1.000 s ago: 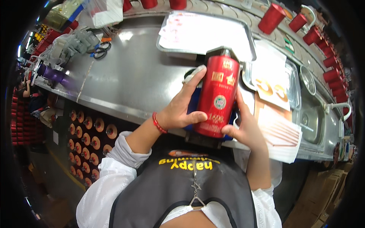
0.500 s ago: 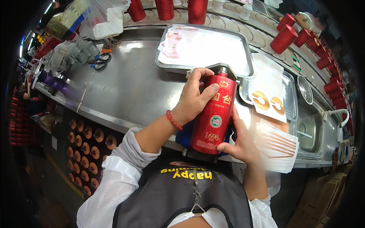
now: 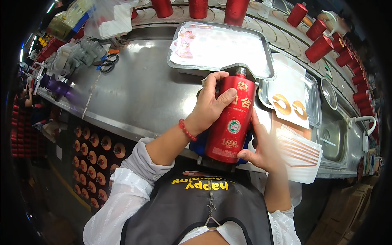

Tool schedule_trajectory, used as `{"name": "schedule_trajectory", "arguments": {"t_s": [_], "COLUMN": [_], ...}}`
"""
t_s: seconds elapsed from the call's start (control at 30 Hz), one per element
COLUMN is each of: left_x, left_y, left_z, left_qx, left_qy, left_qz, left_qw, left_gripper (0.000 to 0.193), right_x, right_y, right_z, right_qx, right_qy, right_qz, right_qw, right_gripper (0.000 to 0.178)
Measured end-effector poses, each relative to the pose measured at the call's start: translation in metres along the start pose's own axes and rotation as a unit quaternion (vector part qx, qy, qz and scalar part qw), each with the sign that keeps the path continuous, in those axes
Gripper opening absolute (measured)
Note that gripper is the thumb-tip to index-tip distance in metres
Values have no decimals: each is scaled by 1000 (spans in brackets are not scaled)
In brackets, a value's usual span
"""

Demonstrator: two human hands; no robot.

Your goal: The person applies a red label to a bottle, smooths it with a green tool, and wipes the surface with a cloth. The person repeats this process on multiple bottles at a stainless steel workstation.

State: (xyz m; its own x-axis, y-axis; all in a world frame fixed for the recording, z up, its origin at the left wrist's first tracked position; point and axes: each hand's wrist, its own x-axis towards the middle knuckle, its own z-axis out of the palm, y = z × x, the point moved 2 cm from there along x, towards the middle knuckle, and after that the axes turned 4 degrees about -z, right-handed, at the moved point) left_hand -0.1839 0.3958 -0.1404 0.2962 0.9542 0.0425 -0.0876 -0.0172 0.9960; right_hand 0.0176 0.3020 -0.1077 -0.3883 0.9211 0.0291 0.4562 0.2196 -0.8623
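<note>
A red bottle [image 3: 228,134] with gold lettering and a round green-and-white sticker stands tilted back in front of me, its dark neck pointing away. My left hand [image 3: 213,102] is closed around its upper left side, the thumb lying across the front. My right hand [image 3: 263,149] cups the lower right side, with its thumb against the edge near the base and its fingers along the side, partly hidden. Under and behind the bottle shows a dark holder [image 3: 241,66] with blue parts [image 3: 199,143]; the bottle covers most of it.
A tray [image 3: 261,75] with white label sheets lies beyond the bottle. To the right are gold C-shaped stickers [image 3: 281,104], a sheet of copper strips [image 3: 300,153] and a sink [image 3: 332,143]. Scissors [image 3: 107,64] lie far left. Red bottles [image 3: 199,9] stand on a conveyor [image 3: 279,36] behind.
The red bottles on the conveyor have moved to the right. Both hands keep their hold on the bottle, which has hardly moved.
</note>
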Motion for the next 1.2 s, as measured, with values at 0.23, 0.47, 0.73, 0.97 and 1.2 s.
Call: {"name": "schedule_trajectory", "arguments": {"t_s": [0.23, 0.47, 0.73, 0.97, 1.2], "left_x": [-4, -9, -12, -57, -42], "left_y": [-2, -8, -8, -6, -17], "left_z": [0, -2, 0, -10, -68], "left_qx": [-55, 10, -75, 17, 426], "left_qy": [-2, -17, -39, -70, 61], "left_qz": [-1, 30, 33, 46, -10], "left_qw": [998, 999, 996, 996, 903], "left_gripper": [56, 66, 77, 103, 49], "right_x": [22, 55, 40, 29, 105], "right_y": [3, 21, 11, -49, -57], "right_z": [-5, -4, -2, -35, -51], "right_qx": [-2, 6, -15, -204, -314], "right_qy": [128, 156, 154, 154, 101], "right_qz": [52, 30, 1, -156, -200], "right_qw": [990, 987, 988, 954, 922], "right_gripper": [88, 83, 97, 33, 17]}}
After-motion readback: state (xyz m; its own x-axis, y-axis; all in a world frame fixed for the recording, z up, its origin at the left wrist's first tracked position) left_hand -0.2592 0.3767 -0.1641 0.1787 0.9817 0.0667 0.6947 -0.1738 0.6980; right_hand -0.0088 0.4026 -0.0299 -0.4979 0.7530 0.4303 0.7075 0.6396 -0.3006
